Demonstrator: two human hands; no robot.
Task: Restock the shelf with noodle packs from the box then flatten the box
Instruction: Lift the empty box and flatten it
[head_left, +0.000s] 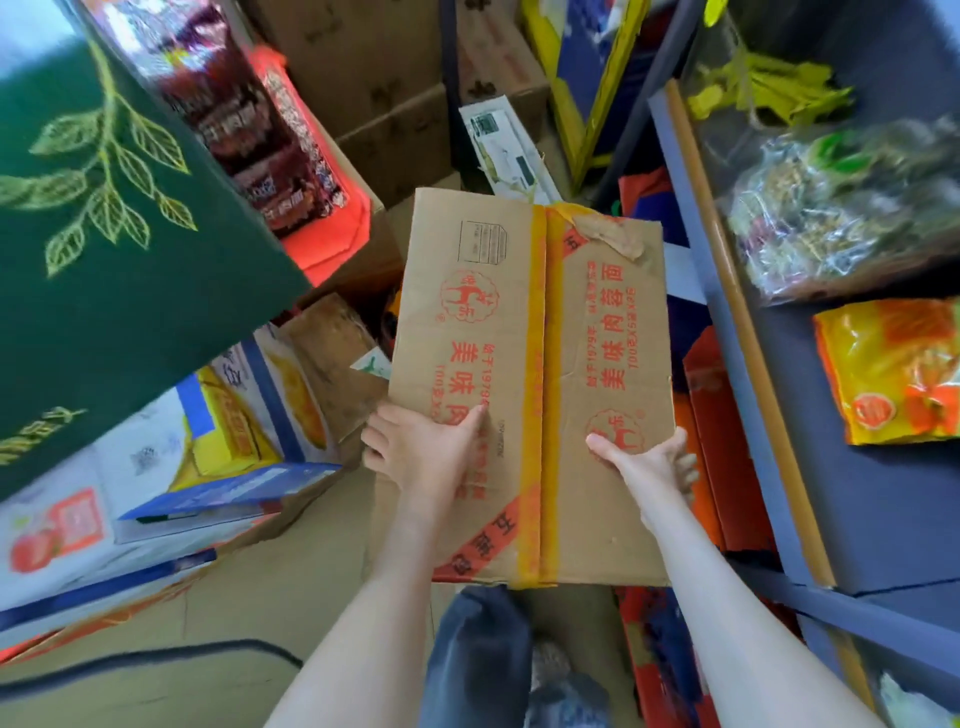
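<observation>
Both hands grip the cardboard box (530, 338), one on each long side. The left hand (423, 454) has its thumb across the printed face and its fingers curled round the left edge. The right hand (647, 465) pinches the right edge the same way, thumb on top and fingers behind.

The box is held off the floor (260, 587) in front of the person. It sits between stacked cartons (67, 519) on the left and the blue shelf (883, 519) on the right. Its broad face looks up at the camera, with a strip of yellow tape (543, 364) down the middle seam. No side wall shows, so I cannot tell whether it is already collapsed or only turned taped side up.

An orange-yellow noodle pack (893, 371) lies on the shelf, and no packs can be seen in the box. That suggests restocking is finished and flattening is the step in hand.

If the seam is unbroken, the next move is probably to split the tape and fold the panels flat. Both edges need a firm hold meanwhile.
</observation>
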